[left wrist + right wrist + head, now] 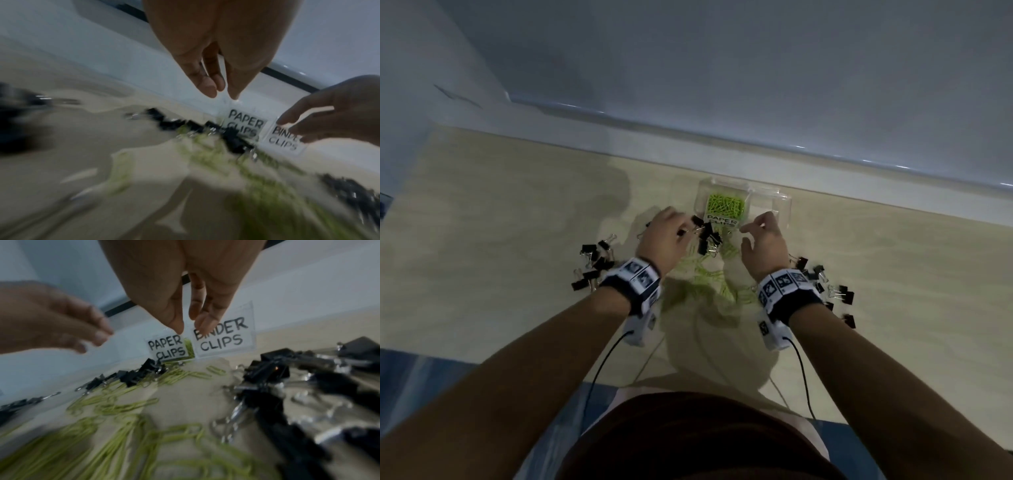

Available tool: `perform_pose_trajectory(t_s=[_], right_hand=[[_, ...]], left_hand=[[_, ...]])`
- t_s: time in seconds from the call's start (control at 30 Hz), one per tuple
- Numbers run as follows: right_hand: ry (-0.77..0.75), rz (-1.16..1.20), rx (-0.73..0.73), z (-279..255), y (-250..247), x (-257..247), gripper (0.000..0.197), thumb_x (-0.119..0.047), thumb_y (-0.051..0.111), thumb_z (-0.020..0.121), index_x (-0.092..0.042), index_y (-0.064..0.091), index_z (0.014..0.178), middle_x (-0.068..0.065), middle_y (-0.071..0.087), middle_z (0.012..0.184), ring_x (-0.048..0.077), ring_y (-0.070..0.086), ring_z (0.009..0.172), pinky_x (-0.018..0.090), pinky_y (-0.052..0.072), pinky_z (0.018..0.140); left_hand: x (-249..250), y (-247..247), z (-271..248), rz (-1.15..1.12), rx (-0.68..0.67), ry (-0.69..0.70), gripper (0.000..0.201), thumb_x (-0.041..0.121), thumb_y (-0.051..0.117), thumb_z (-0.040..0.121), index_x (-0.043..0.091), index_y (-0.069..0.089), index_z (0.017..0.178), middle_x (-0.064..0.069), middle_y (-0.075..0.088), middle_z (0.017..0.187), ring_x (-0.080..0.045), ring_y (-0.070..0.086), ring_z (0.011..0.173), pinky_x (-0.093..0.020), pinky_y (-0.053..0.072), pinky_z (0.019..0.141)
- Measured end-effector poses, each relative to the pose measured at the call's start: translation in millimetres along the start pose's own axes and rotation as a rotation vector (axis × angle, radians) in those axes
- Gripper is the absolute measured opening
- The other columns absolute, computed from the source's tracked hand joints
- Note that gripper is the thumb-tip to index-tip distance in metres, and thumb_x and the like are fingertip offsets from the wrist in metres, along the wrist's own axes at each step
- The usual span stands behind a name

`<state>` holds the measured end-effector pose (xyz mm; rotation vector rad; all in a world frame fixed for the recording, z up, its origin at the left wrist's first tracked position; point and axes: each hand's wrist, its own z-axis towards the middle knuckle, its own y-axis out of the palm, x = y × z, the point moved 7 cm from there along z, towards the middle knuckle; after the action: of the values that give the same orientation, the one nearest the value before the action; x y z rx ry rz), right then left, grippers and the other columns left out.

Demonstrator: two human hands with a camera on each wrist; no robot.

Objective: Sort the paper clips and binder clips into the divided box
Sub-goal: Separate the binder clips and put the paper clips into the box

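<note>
A clear divided box (779, 200) stands at the back of the table. Its left compartment, labelled PAPER CLIPS (166, 348), holds green paper clips (724, 205); the right one is labelled BINDER CLIPS (224, 339). Loose green paper clips (709, 277) lie in front of it, with black binder clips (709, 238) just before the box. My left hand (685, 228) hovers over those clips, fingers straight and pointing down (211, 91), holding nothing I can see. My right hand (750, 233) hangs before the box, thumb and fingertips (200, 326) apart and empty.
More black binder clips lie in a pile at the left (594, 265) and another at the right (828, 287). A white ledge (722, 140) runs behind the box. Cables trail from both wrist cameras towards my body. Bare tabletop (500, 222) stretches left.
</note>
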<state>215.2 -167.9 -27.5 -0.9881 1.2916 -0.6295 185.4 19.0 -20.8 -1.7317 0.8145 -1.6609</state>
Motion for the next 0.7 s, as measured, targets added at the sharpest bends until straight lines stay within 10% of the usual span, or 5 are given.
perform_pose_trajectory(t_s=[0.27,0.57,0.7], right_hand=[[0.109,-0.154,-0.205,-24,26,7,0.033,0.002,0.045,0.084,-0.004,0.059,0.114,0.015,0.049,0.120,0.031,0.047,0.110,0.040,0.049,0.092],[-0.213,-0.152,-0.381,-78,56,-22,0.046,0.008,0.055,0.077,-0.008,0.059,0.120,0.015,0.049,0.111,0.034,0.047,0.098,0.044,0.052,0.078],[-0.086,-0.019,-0.224,-91,27,8,0.037,-0.003,0.058,0.080,-0.008,0.061,0.116,0.015,0.053,0.110,0.034,0.054,0.096,0.043,0.053,0.083]], left_hand=[[-68,20,-79,0.292,-0.212,-0.270,0.036,0.017,0.054,0.089,0.004,0.052,0.122,-0.017,0.044,0.122,-0.033,0.045,0.115,-0.042,0.043,0.097],[-14,59,-82,0.085,-0.378,-0.113,0.057,0.022,0.065,0.084,0.013,0.045,0.136,-0.013,0.042,0.133,-0.027,0.045,0.121,-0.034,0.037,0.106],[-16,50,-86,0.149,-0.363,-0.101,0.078,0.029,0.077,0.072,0.021,0.037,0.139,-0.008,0.038,0.137,-0.024,0.041,0.125,-0.037,0.041,0.104]])
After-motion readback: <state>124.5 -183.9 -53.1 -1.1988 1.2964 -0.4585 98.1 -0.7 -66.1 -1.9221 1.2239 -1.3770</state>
